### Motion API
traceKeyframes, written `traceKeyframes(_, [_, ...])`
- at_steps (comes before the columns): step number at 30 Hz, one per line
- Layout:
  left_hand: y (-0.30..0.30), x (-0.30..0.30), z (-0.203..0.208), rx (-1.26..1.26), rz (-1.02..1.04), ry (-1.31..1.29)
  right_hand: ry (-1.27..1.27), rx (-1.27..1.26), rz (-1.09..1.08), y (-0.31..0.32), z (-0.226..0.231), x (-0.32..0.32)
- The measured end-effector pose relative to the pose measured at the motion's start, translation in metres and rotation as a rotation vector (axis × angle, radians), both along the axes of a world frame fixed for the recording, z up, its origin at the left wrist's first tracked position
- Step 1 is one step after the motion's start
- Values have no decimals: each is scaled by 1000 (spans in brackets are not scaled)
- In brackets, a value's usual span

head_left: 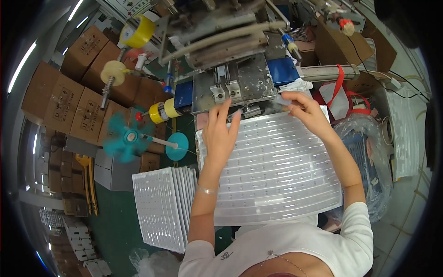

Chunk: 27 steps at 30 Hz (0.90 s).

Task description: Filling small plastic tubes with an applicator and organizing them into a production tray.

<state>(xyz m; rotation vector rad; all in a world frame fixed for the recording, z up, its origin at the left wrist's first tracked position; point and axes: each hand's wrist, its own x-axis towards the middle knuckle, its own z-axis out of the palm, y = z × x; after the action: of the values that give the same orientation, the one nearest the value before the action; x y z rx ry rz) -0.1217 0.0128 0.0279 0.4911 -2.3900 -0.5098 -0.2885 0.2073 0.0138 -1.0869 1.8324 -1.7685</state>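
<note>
Standing near the machine, I note from the head view a seated person in a white top, both arms extended forward. The left hand (220, 131) is at the front edge of the scuffed metal plate (258, 85), its thumb and fingers spread apart, close to the small metal clamps (227, 93). The right hand (305, 110) is at the plate's right front corner, thumb and fingers set narrow; whether it grips anything I cannot tell, as the area at its fingertips is blurred.

The ribbed white panel (272, 171) lies below and between the forearms, its far edge just beside the machine, its near edge by the person's lap. A stack of similar panels (157, 207) leans to the left of the person, near the green floor (115, 203).

Blue blocks (284, 70) flank the plate. Further left are a yellow tape roll (159, 112), a teal fan (130, 136) with blurred blades and piled cardboard boxes (50, 101). To the right sits a bag with red straps (340, 94).
</note>
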Motion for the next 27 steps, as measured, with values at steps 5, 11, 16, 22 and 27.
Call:
traceKeyframes(5, [-28, -89, 31, -489, 136, -178, 336, -20, -261, -30, 20, -9])
traceKeyframes(11, [-16, -72, 38, -246, -88, 19, 938, -114, -420, -87, 26, -16])
traceKeyframes(16, [20, 16, 28, 118, -221, 10, 1085, 135, -479, -130, 20, -36])
traceKeyframes(22, [58, 84, 12, 291, -260, -242, 1003, 18, -548, -110, 12, -29])
traceKeyframes(27, [78, 116, -15, 72, -496, -351, 991, 51, -252, -41, 26, -7])
